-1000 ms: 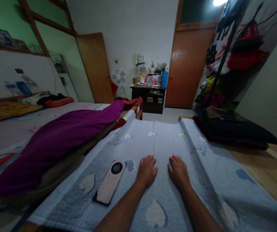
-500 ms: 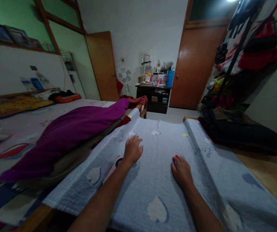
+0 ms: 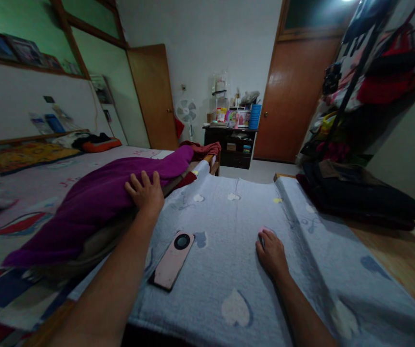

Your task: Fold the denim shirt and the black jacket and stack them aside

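Note:
My left hand (image 3: 147, 193) has its fingers spread at the near edge of a purple blanket (image 3: 109, 188). It holds nothing. My right hand (image 3: 273, 253) rests on a light blue cloth (image 3: 225, 270) with heart shapes, its fingers curled round a small pinkish thing (image 3: 264, 231) that is mostly hidden. Between the two arms, nearer the left one, a pink phone (image 3: 174, 262) lies on the cloth with its round black camera ring upward.
Dark folded clothes (image 3: 359, 197) lie at the right on a wooden surface (image 3: 384, 246). A bed (image 3: 66, 180) stretches along the left. Further back are a white fan (image 3: 186, 112), a dark cabinet (image 3: 229, 147) and a closed brown door (image 3: 294, 101).
My left hand has moved left, from above the blue cloth to the purple blanket, and the phone now shows fully. My right hand has stayed in place.

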{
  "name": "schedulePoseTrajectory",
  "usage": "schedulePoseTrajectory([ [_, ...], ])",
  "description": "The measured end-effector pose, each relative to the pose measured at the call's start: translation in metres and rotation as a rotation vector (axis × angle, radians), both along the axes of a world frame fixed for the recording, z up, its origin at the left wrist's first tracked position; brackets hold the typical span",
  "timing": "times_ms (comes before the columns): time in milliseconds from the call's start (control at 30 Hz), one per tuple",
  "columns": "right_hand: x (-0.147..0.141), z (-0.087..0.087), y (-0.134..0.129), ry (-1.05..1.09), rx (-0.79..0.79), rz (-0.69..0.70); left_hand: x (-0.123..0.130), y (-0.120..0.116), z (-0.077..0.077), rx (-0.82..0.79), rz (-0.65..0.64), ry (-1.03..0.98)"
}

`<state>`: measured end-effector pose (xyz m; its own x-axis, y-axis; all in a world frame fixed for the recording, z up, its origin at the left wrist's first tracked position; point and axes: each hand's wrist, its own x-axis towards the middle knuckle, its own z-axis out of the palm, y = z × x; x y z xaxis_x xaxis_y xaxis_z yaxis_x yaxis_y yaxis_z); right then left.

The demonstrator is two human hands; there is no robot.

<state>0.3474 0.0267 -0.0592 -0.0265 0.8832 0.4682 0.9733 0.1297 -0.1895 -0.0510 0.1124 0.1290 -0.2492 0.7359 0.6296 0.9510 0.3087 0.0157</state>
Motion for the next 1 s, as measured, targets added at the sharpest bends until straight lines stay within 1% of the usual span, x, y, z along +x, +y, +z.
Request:
schedulePoseTrajectory([
  [67,0.000,0.000,0.000,-0.003,0.001,-0.003,-0.007,0.002,0.006,-0.027,0.006,0.012],
  [200,-0.001,0.000,0.000,-0.010,0.004,-0.005,-0.018,0.007,0.014,-0.168,-0.007,0.020],
  [300,0.000,0.000,0.000,-0.012,0.009,0.000,-0.020,0.009,0.014,-0.125,-0.040,0.043],
  [400,-0.001,0.001,0.001,-0.019,0.005,0.001,-0.013,0.007,0.012,-0.060,-0.112,0.050],
  [500,-0.002,0.002,0.000,-0.036,-0.003,-0.011,-0.001,0.004,0.010,-0.030,-0.192,0.037],
  [600,-0.004,0.003,0.000,-0.051,-0.002,-0.016,0.018,-0.002,0.012,-0.018,-0.252,0.007],
  [733,-0.005,0.003,0.000,-0.052,0.007,-0.014,0.055,-0.018,0.017,-0.002,-0.354,-0.032],
  [800,-0.004,0.001,0.001,-0.051,0.013,-0.012,0.075,-0.028,0.016,-0.026,-0.441,-0.040],
  [900,-0.002,-0.002,0.002,-0.049,0.020,-0.007,0.096,-0.040,0.006,-0.117,-0.528,-0.042],
  [1000,-0.001,-0.004,0.002,-0.053,0.013,-0.005,0.095,-0.049,-0.011,-0.209,-0.518,-0.045],
])
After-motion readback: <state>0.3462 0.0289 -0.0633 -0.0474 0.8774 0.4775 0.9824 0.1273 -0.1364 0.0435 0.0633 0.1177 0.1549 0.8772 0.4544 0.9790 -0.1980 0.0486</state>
